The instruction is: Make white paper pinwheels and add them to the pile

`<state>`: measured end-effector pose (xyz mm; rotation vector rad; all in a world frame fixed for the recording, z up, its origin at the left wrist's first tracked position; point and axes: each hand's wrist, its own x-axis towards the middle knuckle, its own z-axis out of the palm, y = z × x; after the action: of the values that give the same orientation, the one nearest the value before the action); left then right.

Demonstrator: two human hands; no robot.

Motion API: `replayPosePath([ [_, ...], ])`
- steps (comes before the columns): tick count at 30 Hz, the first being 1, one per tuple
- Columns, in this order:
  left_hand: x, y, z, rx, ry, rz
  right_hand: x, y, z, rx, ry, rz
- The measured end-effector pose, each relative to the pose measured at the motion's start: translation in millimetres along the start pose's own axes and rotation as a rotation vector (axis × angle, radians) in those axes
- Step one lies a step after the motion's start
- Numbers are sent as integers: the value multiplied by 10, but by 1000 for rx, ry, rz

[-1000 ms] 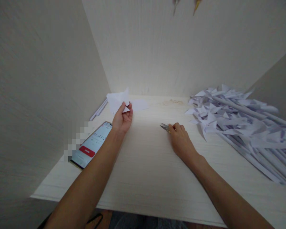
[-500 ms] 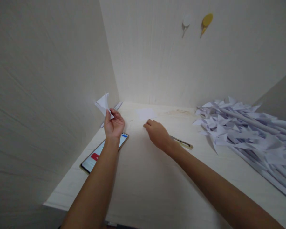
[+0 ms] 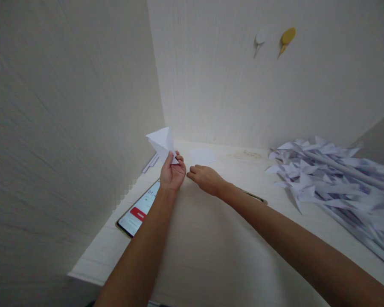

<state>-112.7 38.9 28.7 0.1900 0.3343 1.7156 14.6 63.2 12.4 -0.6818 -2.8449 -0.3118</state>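
Right hand (image 3: 206, 179) now empty beside left hand (image 3: 172, 175) pinching folded paper (image 3: 162, 143), bare desk (image 3: 211, 247) nearer.

Head-worn view; forward-down over desk (image 3: 211, 238)

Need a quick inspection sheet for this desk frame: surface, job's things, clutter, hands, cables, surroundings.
Surface: pale wood-grain desk, in a walled corner.
Job's things: folded white paper, held up off the desk.
Clutter: heap of folded paper pieces and rolled sticks at right; phone with lit screen, partly under the left forearm; flat paper sheet; metal tool, mostly hidden behind the right forearm.
Hands: left hand pinches the folded paper; right hand empty, low over the desk.
Cables: nothing seen.
Surroundings: two wall hooks, white and yellow.
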Motion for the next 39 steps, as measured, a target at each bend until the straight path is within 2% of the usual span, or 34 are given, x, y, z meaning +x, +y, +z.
replayPosePath([
  [2,-34,-139,50,118,38,-57,-338,3,-42,186,206,236],
  [4,-84,-325,77,281,43,-97,-699,-21,-89,448,436,409],
  [7,-191,-648,63,554,-48,-139,-1144,-100,-149,833,690,702],
  [10,-313,-919,12,703,-85,-175,-1366,-170,-166,1102,852,885],
  [13,-411,-1059,-29,777,-81,-167,-1406,-188,-132,1238,909,962],
  [17,-489,-1094,-38,847,-62,-124,-1378,-189,-78,1184,924,921],
  [22,-551,-1114,-18,883,-44,-68,-1380,-225,-72,977,814,757],
  [29,-593,-1148,-5,878,-45,-68,-1395,-220,-111,784,787,651],
  [33,-599,-1144,-2,895,-30,-71,-1391,-220,-104,860,783,631],
  [39,-595,-1145,-10,986,4,6,-1373,-202,-77,1167,783,631],
])
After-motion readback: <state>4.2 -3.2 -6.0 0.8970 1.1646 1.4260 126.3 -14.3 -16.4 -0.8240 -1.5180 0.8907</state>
